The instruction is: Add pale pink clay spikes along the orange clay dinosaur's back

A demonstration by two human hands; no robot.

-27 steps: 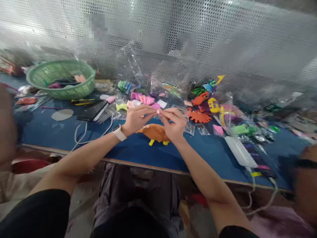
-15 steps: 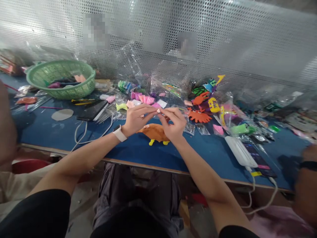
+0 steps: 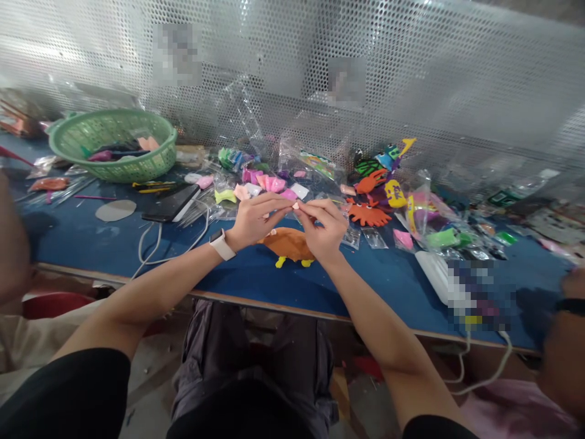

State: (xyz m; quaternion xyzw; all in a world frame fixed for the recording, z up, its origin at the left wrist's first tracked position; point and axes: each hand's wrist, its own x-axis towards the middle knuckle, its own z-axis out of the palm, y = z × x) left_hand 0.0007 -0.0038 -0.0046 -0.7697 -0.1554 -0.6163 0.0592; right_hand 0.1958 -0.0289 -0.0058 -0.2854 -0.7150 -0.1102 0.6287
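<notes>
Between the fingertips of my left hand (image 3: 256, 219) and my right hand (image 3: 322, 228) is a small pale pink piece of clay (image 3: 295, 206). Both hands pinch it, thumbs and forefingers meeting over the table. Just below them a brown clay figure (image 3: 287, 244) with yellow feet stands on the blue tabletop; my right hand hides part of its right side. A small pale bit sits on the figure's upper left. Behind my right hand lies an orange clay crab (image 3: 369, 212) with white eyes.
A green plastic basket (image 3: 112, 146) stands at the back left. Near it are a black phone (image 3: 170, 203) with a white cable and a grey disc (image 3: 116, 210). Bagged clay lumps (image 3: 269, 183) lie behind my hands. A white power bank (image 3: 432, 274) is at right. Other people's arms show at both sides.
My hands have shifted very slightly to the right, still pinching the pale pink clay. The brown figure stays in its place.
</notes>
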